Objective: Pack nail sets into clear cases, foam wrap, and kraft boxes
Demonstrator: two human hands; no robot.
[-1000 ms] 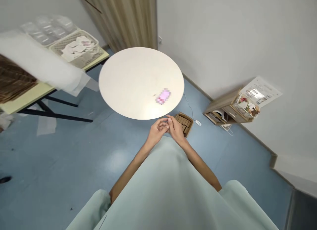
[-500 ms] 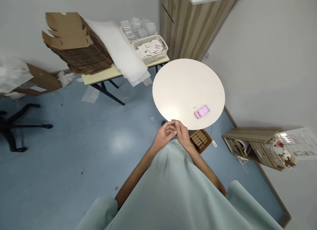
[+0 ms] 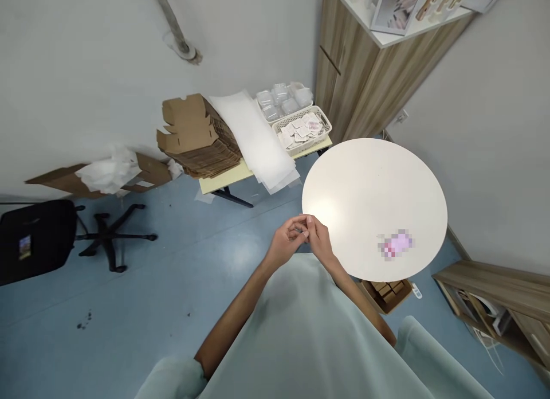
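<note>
I am judging this an idle step; reaching would be calling for parted fingers. By the near-left edge of the round white table (image 3: 373, 184), my left hand (image 3: 285, 242) and right hand (image 3: 320, 238) are touching fingertips, half curled; I cannot tell if they are pinching anything. Toward the table's near-right edge, a pixelated pink item (image 3: 397, 244) is lying.

A loose, plain garment (image 3: 320, 336) in pale blue-green is worn, its soft cloth marked by shallow folds below the fingers (image 3: 294, 220) and narrowed toward them. Well below the fingers, to either side, wide sleeves (image 3: 172, 379) of the same colour are worn, while the forearms (image 3: 243, 298), between sleeve ends and fingers, are uncovered.
</note>
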